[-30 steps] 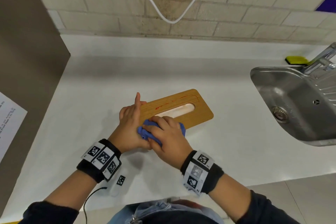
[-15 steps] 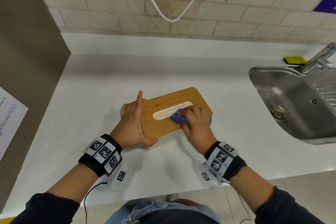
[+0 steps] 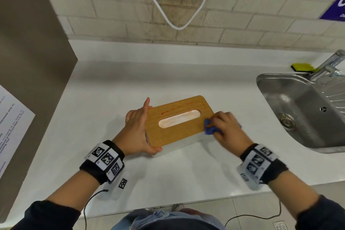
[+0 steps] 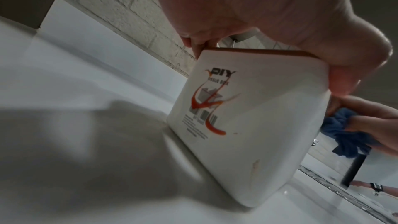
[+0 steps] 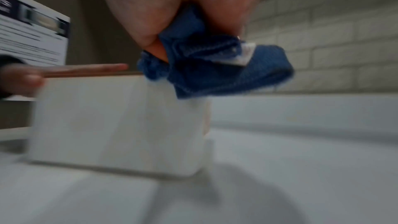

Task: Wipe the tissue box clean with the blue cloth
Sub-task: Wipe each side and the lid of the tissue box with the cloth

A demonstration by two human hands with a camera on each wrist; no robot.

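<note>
The tissue box point(image 3: 177, 130) has a wooden lid with an oval slot and white sides, and it stands on the white counter. A red streak runs along the lid's far edge. More red-orange smears mark its white end face point(image 4: 247, 125). My left hand point(image 3: 138, 129) grips the box's left end, thumb on the near side and index finger straight along the far corner. My right hand point(image 3: 226, 129) clutches the bunched blue cloth point(image 3: 210, 129) at the lid's right edge. The cloth point(image 5: 215, 67) hangs over the box's top corner in the right wrist view.
A steel sink point(image 3: 306, 110) with a tap point(image 3: 328, 65) lies to the right, with a yellow sponge point(image 3: 302, 67) behind it. A brown panel point(image 3: 28, 61) with a printed sheet walls off the left. A white cable point(image 3: 177, 24) loops down the brick wall.
My right hand has swept the blue cloth from the lid's near-left corner across the lid to its right edge. The left hand stays on the box's left end.
</note>
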